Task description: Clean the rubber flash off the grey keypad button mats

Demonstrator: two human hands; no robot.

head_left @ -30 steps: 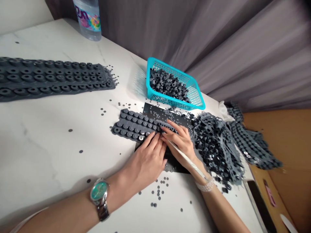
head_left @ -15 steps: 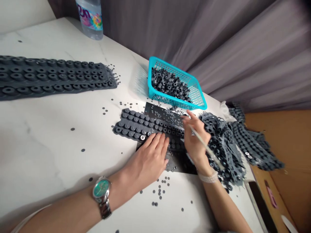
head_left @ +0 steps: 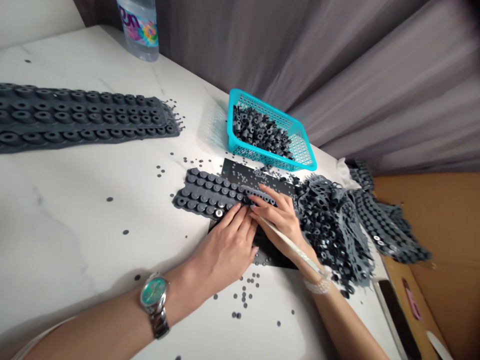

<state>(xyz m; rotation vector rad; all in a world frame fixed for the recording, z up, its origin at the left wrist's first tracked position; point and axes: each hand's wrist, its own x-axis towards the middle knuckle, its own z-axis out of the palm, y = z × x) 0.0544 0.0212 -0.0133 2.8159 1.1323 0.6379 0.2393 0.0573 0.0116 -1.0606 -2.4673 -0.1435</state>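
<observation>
My left hand (head_left: pixel 232 245) lies with its fingers stretched over the near edge of a dark grey moulded rubber strip (head_left: pixel 202 194). The strip carries rows of round raised studs, and one stud by my fingertips has a whitish ring. My right hand (head_left: pixel 279 220) is closed around a slim pale rod-like tool (head_left: pixel 288 242). Its lower end reaches the strip beside my left fingertips; the tip is hidden by my fingers. Under the strip lies a black flat plate (head_left: pixel 234 170), dotted with small dark discs.
A turquoise basket (head_left: pixel 229 135) of small dark rubber sleeves stands behind the strip. Rubber scraps and sleeves form a pile (head_left: pixel 326 225) at right. A larger studded strip (head_left: pixel 86 117) lies left, near a bottle (head_left: pixel 140 30). A phone (head_left: pixel 397 315) is at the right edge.
My right hand has moved left with the rod-like tool, from the strip's right end to beside my left hand. My left hand stays in place on the strip.
</observation>
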